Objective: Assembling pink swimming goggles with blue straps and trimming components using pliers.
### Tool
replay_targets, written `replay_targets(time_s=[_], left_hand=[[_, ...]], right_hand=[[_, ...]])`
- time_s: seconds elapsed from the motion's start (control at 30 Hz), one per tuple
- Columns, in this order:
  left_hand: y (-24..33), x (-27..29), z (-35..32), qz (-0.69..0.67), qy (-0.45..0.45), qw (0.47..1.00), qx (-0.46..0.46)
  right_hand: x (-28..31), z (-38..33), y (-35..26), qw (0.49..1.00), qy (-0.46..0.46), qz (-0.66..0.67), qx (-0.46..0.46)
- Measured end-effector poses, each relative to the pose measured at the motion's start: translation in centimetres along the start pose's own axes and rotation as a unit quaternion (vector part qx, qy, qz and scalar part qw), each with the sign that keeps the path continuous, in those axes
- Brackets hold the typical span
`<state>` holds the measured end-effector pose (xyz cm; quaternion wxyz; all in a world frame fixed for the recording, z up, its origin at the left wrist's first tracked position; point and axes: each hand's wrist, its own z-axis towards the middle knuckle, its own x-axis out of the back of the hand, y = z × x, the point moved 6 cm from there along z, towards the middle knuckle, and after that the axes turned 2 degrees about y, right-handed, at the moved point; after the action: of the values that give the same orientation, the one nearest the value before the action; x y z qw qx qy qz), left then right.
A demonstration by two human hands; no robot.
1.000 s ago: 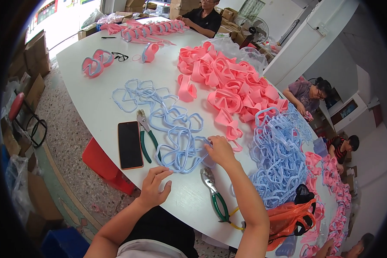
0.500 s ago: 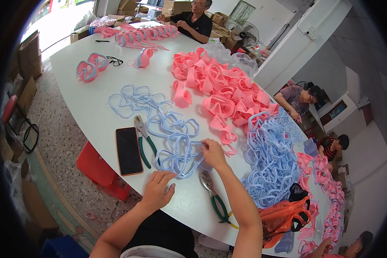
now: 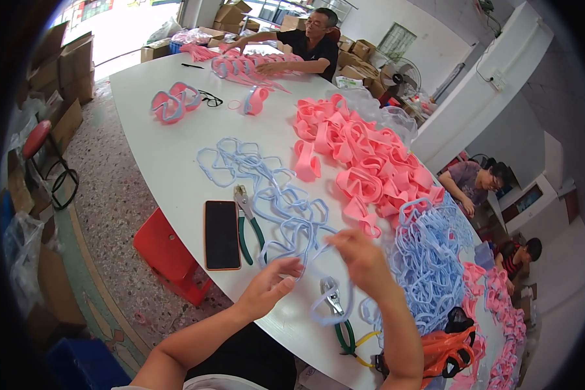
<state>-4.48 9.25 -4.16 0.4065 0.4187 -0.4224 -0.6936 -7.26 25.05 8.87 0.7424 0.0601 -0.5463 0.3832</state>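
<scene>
My right hand (image 3: 364, 259) is raised over the white table (image 3: 169, 156) and grips a light blue flexible frame (image 3: 335, 300) that hangs in a loop below it. My left hand (image 3: 271, 286) is beside it with fingers spread, fingertips at the same blue frame. Under the loop lie green-handled pliers (image 3: 340, 315). A row of laid-out blue frames (image 3: 266, 195) stretches away from my hands. A second pair of green-handled pliers (image 3: 247, 221) and a dark phone with an orange edge (image 3: 221, 234) lie to the left.
A heap of pink frames (image 3: 364, 162) fills the table's middle and a pile of blue frames (image 3: 429, 260) lies at right. A person in black (image 3: 305, 42) works at the far end. Other people sit at right. A red stool (image 3: 166, 250) and cardboard boxes stand left.
My right hand has lifted a blue frame off the table, and my left hand has come up from the table edge to meet it.
</scene>
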Motion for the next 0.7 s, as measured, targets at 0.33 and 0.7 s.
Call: replay_targets(time_s=[0.33,0.7], left_hand=[[-1.9,-0.4,-1.1,-0.231,-0.006,0.924,0.304],[-2.6,-0.1,-1.8,-0.311,0.087,0.903,0.284]], right_hand=[[-1.6,-1.5,18.7,0.916,0.216,-0.266,-0.208],[1.3,-2.3,15.2,0.931,0.258,-0.040,-0.256]])
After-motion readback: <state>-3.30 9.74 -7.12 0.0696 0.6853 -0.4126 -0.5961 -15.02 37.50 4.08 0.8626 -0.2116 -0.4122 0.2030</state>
